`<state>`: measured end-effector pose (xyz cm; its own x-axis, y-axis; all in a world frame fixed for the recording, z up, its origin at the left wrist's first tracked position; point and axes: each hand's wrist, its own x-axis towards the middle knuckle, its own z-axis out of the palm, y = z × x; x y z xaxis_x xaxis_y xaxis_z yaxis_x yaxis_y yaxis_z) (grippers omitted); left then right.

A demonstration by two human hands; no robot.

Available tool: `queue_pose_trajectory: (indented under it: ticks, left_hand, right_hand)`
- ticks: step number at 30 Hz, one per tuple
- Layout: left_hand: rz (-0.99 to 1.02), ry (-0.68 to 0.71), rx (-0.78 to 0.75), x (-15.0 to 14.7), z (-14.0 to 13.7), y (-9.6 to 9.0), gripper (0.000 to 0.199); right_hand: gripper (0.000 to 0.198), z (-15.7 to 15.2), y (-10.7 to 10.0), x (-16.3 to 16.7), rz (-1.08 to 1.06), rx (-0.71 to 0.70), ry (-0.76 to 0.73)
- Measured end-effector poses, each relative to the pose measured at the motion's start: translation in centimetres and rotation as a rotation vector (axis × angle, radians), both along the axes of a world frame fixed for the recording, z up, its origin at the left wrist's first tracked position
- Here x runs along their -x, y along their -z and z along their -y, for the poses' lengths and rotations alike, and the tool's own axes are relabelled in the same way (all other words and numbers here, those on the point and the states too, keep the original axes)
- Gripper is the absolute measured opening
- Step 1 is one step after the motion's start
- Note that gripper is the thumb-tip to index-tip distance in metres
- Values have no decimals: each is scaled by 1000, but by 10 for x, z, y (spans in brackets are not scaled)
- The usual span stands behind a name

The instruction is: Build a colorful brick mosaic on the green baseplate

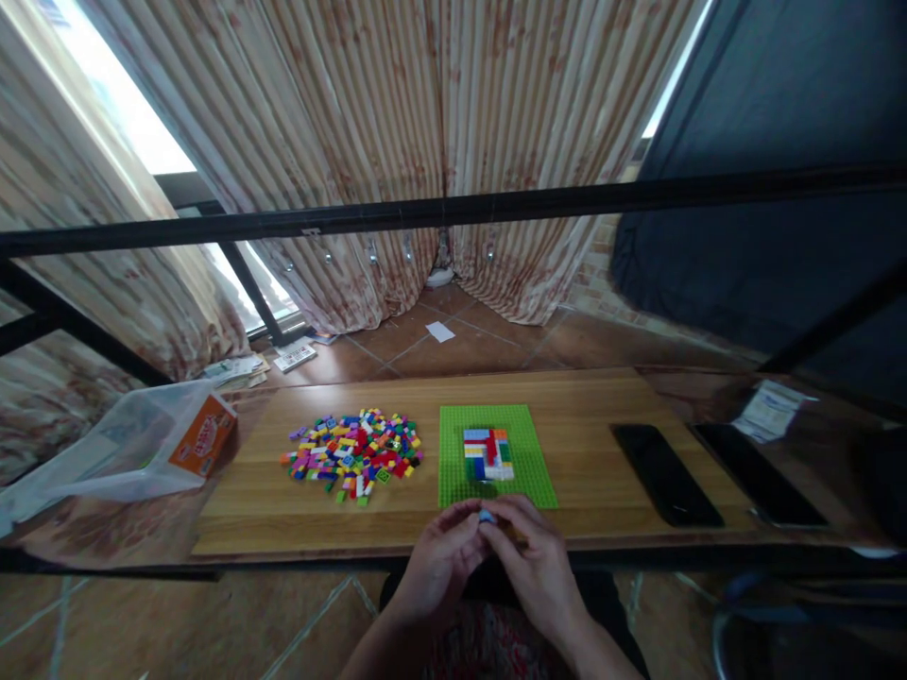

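My left hand [446, 548] and my right hand [528, 548] meet over the table's front edge, fingers pinched around a small light-blue toy brick [486, 517]. The fingers cover most of it, so its full shape is hidden. Just beyond the hands lies a green studded baseplate [531, 472]. On it sits a low, roughly square build of colored bricks [496, 458], with red, blue, white, yellow, orange and green pieces. To the left, a loose pile of mixed bricks [358, 449] is spread on the wood.
The bricks rest on a wooden tabletop [581, 406]. A clear plastic bin [134, 453] with an orange label stands at the left. A black phone [666, 475] and another dark flat device [758, 472] lie at the right. A black metal bar [439, 212] crosses behind the table.
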<state>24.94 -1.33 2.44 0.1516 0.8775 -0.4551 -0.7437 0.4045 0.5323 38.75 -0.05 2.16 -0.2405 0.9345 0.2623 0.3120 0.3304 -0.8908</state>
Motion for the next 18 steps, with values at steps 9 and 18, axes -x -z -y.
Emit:
queue_pose_trajectory:
  ticks: [9, 18]
  left_hand:
    - [-84, -27, 69, -4, 2, -6, 32]
    - [-302, -40, -11, -2, 4, -27, 35]
  right_hand:
    - [34, -3, -5, -8, 175, -128, -113]
    - [28, -25, 4, -25, 116, -70, 56]
